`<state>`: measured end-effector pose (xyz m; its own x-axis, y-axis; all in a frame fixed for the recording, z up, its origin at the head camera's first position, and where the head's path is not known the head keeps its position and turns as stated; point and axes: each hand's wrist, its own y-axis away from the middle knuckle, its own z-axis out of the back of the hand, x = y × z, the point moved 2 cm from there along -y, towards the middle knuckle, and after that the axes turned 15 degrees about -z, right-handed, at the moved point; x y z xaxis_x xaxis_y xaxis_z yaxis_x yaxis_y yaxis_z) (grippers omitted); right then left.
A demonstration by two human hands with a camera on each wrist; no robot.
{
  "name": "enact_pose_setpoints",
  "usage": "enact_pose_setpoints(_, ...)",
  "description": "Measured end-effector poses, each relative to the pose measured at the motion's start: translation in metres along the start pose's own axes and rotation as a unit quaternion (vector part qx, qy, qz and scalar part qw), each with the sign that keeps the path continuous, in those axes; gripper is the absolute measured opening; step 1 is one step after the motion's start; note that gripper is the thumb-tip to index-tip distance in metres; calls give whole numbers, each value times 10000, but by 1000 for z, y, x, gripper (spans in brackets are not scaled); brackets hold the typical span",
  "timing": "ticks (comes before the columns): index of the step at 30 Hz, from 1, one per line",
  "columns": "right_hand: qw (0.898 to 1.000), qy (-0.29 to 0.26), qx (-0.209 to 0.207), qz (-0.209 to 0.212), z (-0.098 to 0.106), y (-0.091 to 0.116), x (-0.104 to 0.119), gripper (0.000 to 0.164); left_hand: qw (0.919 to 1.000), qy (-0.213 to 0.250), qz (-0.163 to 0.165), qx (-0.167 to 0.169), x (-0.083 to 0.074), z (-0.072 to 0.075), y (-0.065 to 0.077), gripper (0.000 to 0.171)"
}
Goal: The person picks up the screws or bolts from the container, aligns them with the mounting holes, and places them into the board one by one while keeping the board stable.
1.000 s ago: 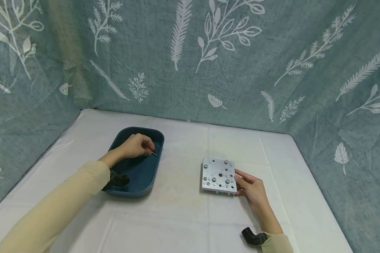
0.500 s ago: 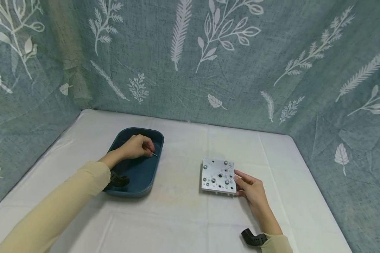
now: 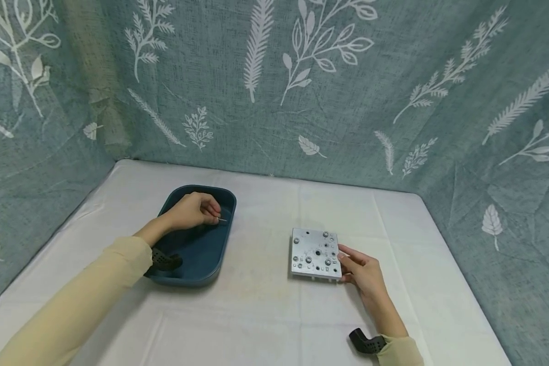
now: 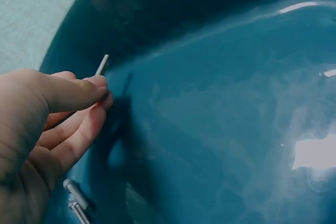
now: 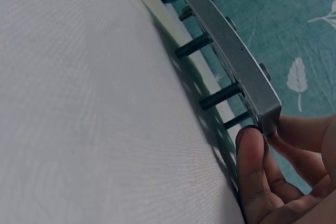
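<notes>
Inside the dark blue tray point(image 3: 212, 254), my left hand point(image 3: 194, 210) pinches a thin screw point(image 4: 103, 65) between thumb and fingertips. The screw's threaded end sticks out past the fingers; its head is hidden. A couple of other screws point(image 4: 76, 195) lie on the tray floor below that hand in the left wrist view. My right hand point(image 3: 363, 269) grips a square metal plate point(image 3: 308, 249) by its right edge. Several screws sit in the plate, and the right wrist view shows their threaded shanks point(image 5: 220, 96) poking out of its underside, above the cloth.
A white cloth point(image 3: 256, 315) covers the table. Green leaf-patterned fabric point(image 3: 274, 127) hangs behind it and along both sides. Each wrist wears a black camera mount, such as the one point(image 3: 366, 343) on the right. The tray stands left of the plate.
My left hand has shifted slightly left within the tray, still pinching the screw, which now points more level. The right hand and the metal plate stay nearly where they were.
</notes>
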<state>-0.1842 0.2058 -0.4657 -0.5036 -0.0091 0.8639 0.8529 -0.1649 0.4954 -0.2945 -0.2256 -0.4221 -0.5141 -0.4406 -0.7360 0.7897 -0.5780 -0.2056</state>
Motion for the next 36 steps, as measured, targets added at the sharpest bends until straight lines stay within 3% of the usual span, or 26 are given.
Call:
enact_pose_setpoints(7, 10000, -88, 40, -11, 2, -2, 1, 36, 9993, 119, -219, -293, -15, 8, 0, 21)
enact_pose_setpoints(12, 10000, -62, -69, -31, 3, -1, -1, 35, 9978, 341, -436, -361, -35, 8, -5, 20)
enact_pose_setpoints(16, 10000, -53, -36, 7, 3, 0, -1, 35, 9957, 499, -498, -602, -50, 11, -11, 22)
enact_pose_setpoints(21, 10000, -66, 46, 46, 2, -1, 1, 36, 9908, 979, -538, -766, -70, 9, -19, 25)
enact_pose_setpoints(27, 10000, -66, 72, 2, 2, -1, 2, 36, 9772, 1741, -1010, -670, -93, -9, -30, 24)
enact_pose_setpoints(36, 9995, -210, 246, -27, 3, -2, 3, 37, 9680, 2093, -1348, -306, -114, -48, -48, 18)
